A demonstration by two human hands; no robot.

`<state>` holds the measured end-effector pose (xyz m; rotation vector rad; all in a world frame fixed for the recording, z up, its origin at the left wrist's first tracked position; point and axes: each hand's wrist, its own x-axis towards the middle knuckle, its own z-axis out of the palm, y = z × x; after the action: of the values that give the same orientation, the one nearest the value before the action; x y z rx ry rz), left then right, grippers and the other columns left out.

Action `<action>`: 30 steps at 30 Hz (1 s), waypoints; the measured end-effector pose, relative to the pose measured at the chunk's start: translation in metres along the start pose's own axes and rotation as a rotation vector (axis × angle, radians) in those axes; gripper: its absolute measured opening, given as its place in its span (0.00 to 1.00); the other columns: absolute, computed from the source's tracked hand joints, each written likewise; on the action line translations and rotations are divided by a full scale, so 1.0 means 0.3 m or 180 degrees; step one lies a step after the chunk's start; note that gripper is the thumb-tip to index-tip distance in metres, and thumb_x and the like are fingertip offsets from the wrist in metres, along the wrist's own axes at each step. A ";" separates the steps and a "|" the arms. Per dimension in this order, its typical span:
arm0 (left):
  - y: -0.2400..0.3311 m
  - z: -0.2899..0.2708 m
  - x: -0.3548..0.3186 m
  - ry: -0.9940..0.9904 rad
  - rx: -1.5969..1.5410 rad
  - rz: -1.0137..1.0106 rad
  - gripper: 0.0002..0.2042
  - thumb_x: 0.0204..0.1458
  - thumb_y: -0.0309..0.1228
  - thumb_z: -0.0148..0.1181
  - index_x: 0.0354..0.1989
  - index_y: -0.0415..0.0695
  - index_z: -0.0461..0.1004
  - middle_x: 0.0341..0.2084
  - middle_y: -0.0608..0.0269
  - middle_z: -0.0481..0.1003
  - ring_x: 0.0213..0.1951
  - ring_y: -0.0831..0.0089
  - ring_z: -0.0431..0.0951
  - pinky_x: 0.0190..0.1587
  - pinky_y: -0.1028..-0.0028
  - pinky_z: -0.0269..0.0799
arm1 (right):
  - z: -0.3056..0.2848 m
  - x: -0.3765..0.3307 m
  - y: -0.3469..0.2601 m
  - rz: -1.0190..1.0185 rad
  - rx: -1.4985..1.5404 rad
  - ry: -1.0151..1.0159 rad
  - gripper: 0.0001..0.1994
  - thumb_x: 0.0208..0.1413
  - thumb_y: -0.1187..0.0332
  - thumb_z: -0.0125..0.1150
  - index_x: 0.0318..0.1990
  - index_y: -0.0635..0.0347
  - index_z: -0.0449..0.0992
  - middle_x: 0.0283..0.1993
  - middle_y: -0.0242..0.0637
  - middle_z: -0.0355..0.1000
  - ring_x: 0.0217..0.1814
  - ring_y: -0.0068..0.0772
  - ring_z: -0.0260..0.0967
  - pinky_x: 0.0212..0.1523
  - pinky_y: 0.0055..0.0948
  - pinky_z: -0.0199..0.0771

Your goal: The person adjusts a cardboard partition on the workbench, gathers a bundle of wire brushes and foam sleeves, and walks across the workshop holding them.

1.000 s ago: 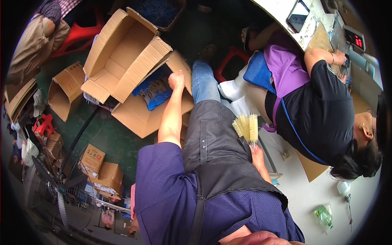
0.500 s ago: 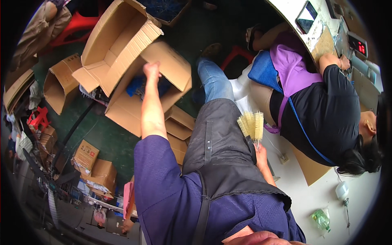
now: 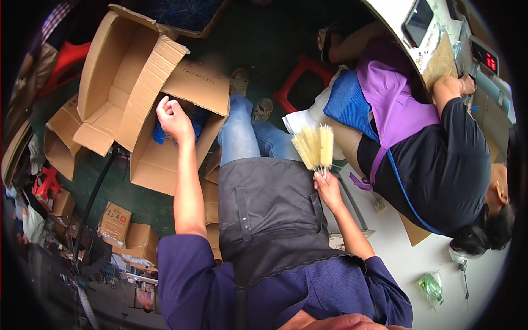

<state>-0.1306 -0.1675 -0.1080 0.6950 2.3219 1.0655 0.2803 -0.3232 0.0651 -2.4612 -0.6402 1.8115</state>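
Below, boxes (image 3: 201,91) across seemingly green floor (image 3: 148,208).

Probably a workshop, cardboard boxes (image 3: 147,82), aproned co-worker (image 3: 434,154), worktable (image 3: 394,12)

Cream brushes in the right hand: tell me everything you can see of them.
The cream brushes are a small bunch with long, roughly cylindrical bristle heads, fanned apart at the tips; overlap leaves their exact number unclear. Thin, wire-like stems converge below, gripped by the right hand. The heads point away from the person, beyond the upper right corner of the dark apron. The stems' lower ends are hidden.
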 end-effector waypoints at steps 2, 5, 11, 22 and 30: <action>0.075 0.033 -0.079 -0.0226 0.0181 0.0371 0.11 0.57 0.26 0.57 0.48 0.39 0.73 0.33 0.65 0.74 0.29 0.80 0.73 0.30 0.80 0.72 | 0.033 0.055 -0.032 -0.0119 -0.0031 -0.0126 0.12 0.64 0.61 0.53 0.34 0.60 0.71 0.20 0.27 0.65 0.15 0.17 0.58 0.16 0.21 0.58; 0.104 0.145 -0.138 -0.1197 -0.0140 -0.0060 0.11 0.59 0.28 0.57 0.48 0.40 0.74 0.33 0.67 0.74 0.32 0.82 0.74 0.33 0.80 0.73 | 0.086 0.144 -0.133 0.0129 -0.0228 -0.0200 0.12 0.63 0.62 0.53 0.33 0.61 0.72 0.20 0.28 0.67 0.21 0.19 0.62 0.25 0.25 0.63; 0.069 0.581 0.018 -0.2293 0.0296 0.0332 0.13 0.52 0.31 0.59 0.45 0.40 0.77 0.35 0.55 0.80 0.36 0.63 0.80 0.43 0.69 0.75 | 0.224 0.486 -0.274 -0.0099 0.0409 -0.0524 0.10 0.65 0.63 0.51 0.37 0.60 0.70 0.21 0.27 0.65 0.15 0.17 0.58 0.15 0.21 0.60; -0.057 1.282 0.410 -0.2845 0.1937 0.2337 0.13 0.56 0.33 0.47 0.43 0.45 0.77 0.39 0.48 0.78 0.46 0.50 0.78 0.49 0.56 0.73 | 0.291 0.959 -0.446 -0.0392 0.2126 -0.0271 0.10 0.65 0.66 0.52 0.36 0.65 0.69 0.21 0.33 0.66 0.14 0.21 0.58 0.15 0.25 0.62; -0.012 1.482 0.529 -0.3251 0.2302 0.2587 0.14 0.55 0.32 0.48 0.43 0.42 0.78 0.43 0.47 0.78 0.48 0.54 0.78 0.51 0.58 0.74 | 0.354 1.114 -0.490 -0.0635 0.2443 -0.0036 0.09 0.65 0.66 0.52 0.39 0.64 0.68 0.23 0.33 0.66 0.15 0.21 0.57 0.16 0.25 0.61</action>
<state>0.0225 0.1691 -0.4014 1.9796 1.4145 -0.0544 0.2180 -0.1007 -0.2367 -1.8066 -0.1261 1.5867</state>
